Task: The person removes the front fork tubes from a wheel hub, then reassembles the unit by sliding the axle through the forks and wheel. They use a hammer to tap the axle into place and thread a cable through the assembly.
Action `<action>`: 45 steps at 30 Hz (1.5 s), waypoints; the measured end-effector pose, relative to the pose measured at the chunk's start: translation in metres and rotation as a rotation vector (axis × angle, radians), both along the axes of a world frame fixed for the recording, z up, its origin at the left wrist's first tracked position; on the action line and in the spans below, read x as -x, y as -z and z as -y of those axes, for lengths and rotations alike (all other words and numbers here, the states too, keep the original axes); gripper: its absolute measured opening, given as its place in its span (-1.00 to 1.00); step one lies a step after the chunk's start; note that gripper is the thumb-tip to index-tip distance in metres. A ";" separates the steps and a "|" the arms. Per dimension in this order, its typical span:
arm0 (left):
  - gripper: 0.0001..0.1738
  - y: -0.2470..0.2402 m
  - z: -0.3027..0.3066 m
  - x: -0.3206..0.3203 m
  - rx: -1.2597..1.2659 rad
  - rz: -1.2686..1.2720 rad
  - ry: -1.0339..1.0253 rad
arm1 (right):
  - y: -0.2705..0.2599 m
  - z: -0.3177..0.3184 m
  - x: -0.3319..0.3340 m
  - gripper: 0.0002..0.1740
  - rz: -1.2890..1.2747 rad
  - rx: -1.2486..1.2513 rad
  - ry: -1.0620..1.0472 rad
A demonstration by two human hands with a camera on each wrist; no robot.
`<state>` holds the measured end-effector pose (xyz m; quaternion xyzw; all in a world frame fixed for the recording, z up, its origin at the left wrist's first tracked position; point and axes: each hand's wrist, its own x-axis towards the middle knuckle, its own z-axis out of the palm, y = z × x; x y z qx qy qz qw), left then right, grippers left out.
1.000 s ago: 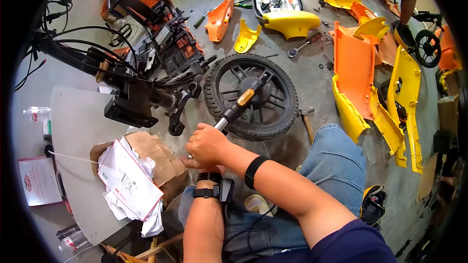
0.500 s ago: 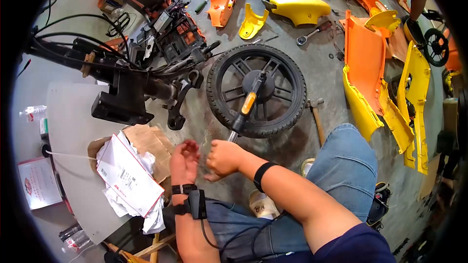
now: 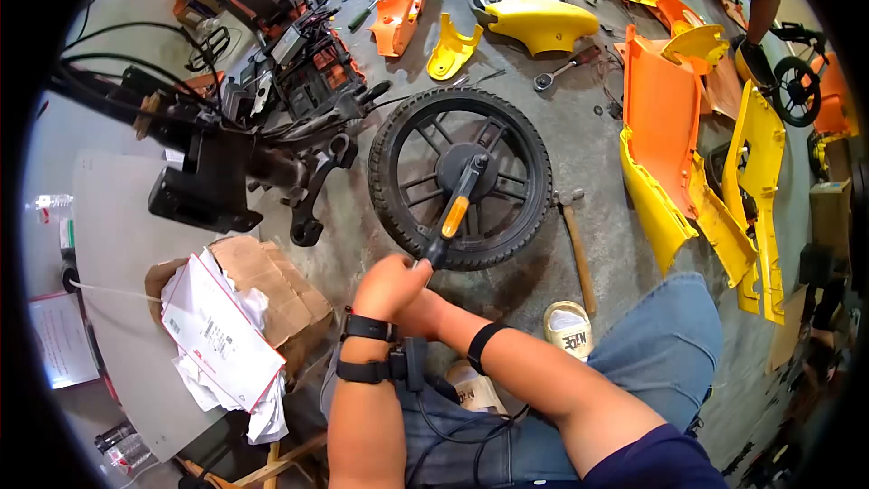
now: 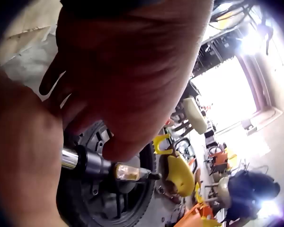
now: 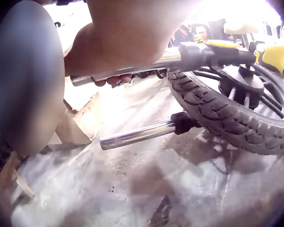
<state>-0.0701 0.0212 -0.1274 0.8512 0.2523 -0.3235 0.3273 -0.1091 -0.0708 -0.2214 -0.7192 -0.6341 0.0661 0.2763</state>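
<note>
A black wheel lies on the floor, with a fork leg across its hub. The leg has a black lower part with an orange reflector and a chrome tube. My right hand grips the tube, its fingertips showing beneath it in the right wrist view. Over the same leg is my left hand, close against the right hand; in the left wrist view its thumb lies at the black collar and its fingertips are partly hidden. A second chrome tube extends from below the wheel.
The scooter's black front frame stands left of the wheel. A hammer lies right of it, a ratchet beyond. Orange and yellow panels are further right; papers and cardboard lie at left.
My left hand was raised off the leg half a second ago, fingers loose, and is now on it beside my right hand. The leg has swung toward the wheel's near side.
</note>
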 end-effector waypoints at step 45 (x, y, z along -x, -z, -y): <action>-0.55 0.076 0.032 0.001 -0.076 -0.422 0.189 | -0.054 0.062 -0.194 -0.77 0.115 0.903 0.565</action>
